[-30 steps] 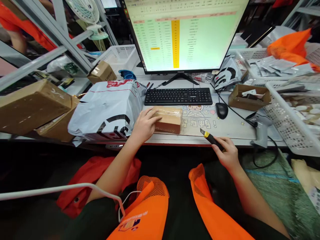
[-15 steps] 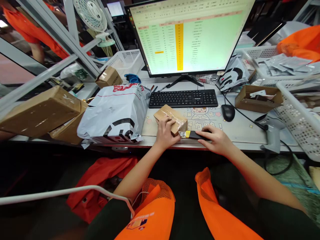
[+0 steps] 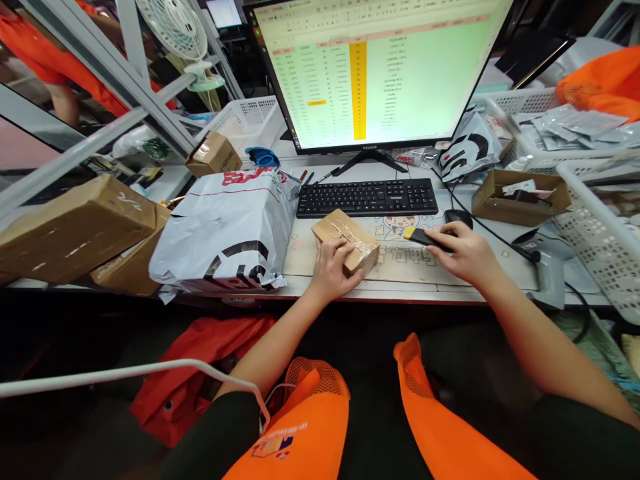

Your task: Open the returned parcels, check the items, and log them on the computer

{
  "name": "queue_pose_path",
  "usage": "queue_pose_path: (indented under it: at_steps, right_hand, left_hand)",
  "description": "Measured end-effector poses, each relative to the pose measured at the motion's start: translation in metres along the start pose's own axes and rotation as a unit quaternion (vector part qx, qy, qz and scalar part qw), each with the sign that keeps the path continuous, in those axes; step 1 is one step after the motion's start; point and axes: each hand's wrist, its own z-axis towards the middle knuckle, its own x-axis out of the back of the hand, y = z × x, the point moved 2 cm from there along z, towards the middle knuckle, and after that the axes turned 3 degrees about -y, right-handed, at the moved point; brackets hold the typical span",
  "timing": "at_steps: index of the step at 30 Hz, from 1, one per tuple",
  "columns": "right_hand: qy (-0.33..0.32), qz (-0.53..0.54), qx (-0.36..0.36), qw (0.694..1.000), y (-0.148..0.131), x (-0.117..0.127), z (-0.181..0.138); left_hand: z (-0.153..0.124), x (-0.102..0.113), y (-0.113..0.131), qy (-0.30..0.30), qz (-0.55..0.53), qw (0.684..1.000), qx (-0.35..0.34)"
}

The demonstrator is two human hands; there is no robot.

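Note:
A small taped cardboard box (image 3: 350,241) lies tilted on the desk mat in front of the keyboard. My left hand (image 3: 333,270) is closed round its near left side, thumb at the front and fingers over the top. To the right, my right hand (image 3: 463,250) grips a black box cutter (image 3: 425,237) with a yellow tip that points left toward the box. There is a gap between the cutter and the box. No blade can be made out. The mouse (image 3: 459,217) sits just behind my right hand, which partly covers it.
A keyboard (image 3: 367,198) and monitor (image 3: 385,80) stand behind the box. Left are a grey parcel bag (image 3: 225,230) and larger cardboard boxes (image 3: 75,227). Right are an opened small carton (image 3: 520,200), a barcode scanner (image 3: 550,267) and a white basket (image 3: 600,247).
My right hand has moved the box cutter right and away from the box's near edge, over toward the mouse. My left hand keeps its grip on the box, which has shifted slightly right.

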Motion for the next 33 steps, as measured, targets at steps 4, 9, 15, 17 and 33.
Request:
queue_pose_path:
  at_steps: [4, 9, 15, 17, 33]
  right_hand:
    - [0.04, 0.018, -0.048, 0.998, 0.003, 0.014, -0.015]
    - [0.042, 0.086, -0.023, 0.995, -0.061, 0.025, -0.027]
    - [0.022, 0.117, -0.014, 0.993, -0.097, 0.02, -0.028]
    - [0.019, 0.113, -0.027, 0.993, -0.098, 0.02, -0.032]
    - [-0.13, 0.005, -0.042, 0.991, -0.155, 0.031, -0.015]
  left_hand:
    - [0.004, 0.019, -0.029, -0.051, -0.062, 0.993, 0.082]
    - [-0.007, 0.011, -0.039, -0.04, -0.146, 0.98, 0.126]
    - [0.027, -0.009, -0.064, 0.016, -0.194, 0.962, 0.191]
    - [0.032, -0.011, -0.062, -0.009, -0.177, 0.964, 0.199]
    - [-0.041, 0.008, 0.039, 0.036, -0.025, 0.998, 0.049]
